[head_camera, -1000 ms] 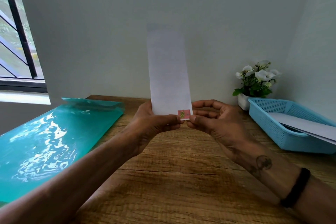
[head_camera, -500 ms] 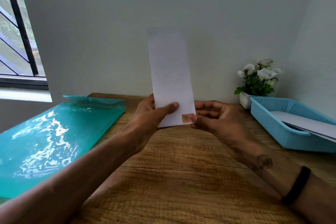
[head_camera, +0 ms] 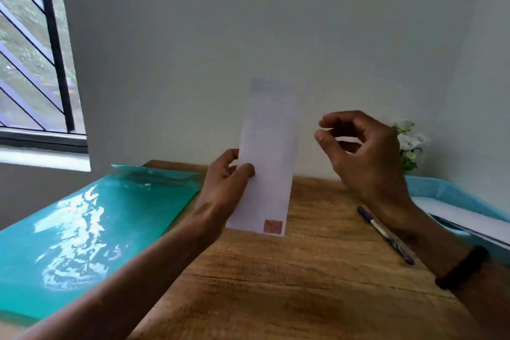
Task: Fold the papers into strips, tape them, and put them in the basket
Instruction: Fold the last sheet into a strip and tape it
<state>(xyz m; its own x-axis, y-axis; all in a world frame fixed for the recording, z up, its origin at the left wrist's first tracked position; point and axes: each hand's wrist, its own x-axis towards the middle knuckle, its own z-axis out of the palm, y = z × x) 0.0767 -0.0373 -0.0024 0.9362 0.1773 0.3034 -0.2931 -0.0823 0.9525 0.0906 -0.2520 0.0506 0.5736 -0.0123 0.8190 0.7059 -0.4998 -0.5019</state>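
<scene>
Folded paper strip (head_camera: 269, 163) held upright above the bench (head_camera: 276, 284), in front of the wall. Pinched at its left edge by left hand (head_camera: 225, 188), thumb on the front face, fingers behind. Small pink tape piece (head_camera: 273, 226) stuck at strip's lower right corner. Right hand (head_camera: 361, 155) raised just right of the strip, apart from it, fingers loosely curled, grasping nothing. Blue basket (head_camera: 430, 190) at far right of bench, white papers (head_camera: 469, 221) lying in it. Pen (head_camera: 386, 235) on bench near right wrist. Teal folder (head_camera: 82, 229) lying at left. White flowers (head_camera: 411, 144) behind right hand.
</scene>
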